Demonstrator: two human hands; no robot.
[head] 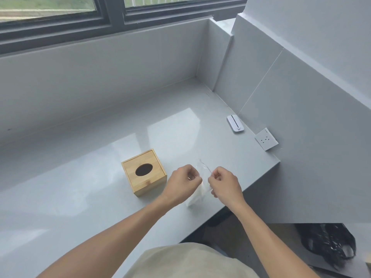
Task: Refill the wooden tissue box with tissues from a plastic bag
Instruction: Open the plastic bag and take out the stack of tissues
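At the near edge of the grey counter [80, 197], just right of centre, the 2 hands meet over a clear plastic bag [201, 173] holding a white stack of tissues [193, 198]. The left hand [183, 182] and the right hand [223, 183] are each curled closed, fingertips pinching opposite sides of the bag's upper film, with the bag standing between them and its bottom resting on the counter. This looks like the opening step: parting the mouth of the bag so the tissues can come out.

To do it well, I would keep both pinches close to the top edge and pull evenly apart, left and right, so the film separates along its seam instead of stretching or tearing down into the stack. The tissues are soft and will crumple if squeezed through the film, so the grip should stay on plastic alone. Whether the bag is already partly open cannot be told; the film is too transparent.

Just left of the hands, slightly farther, sits the wooden tissue box [144, 172], upright, its lid on and the dark oval slot facing up; no tissue shows in it. The lid would need removing before loading.

Farther right, near the wall, lie a small white device [235, 124] and a wall socket [266, 139], well clear of the work.
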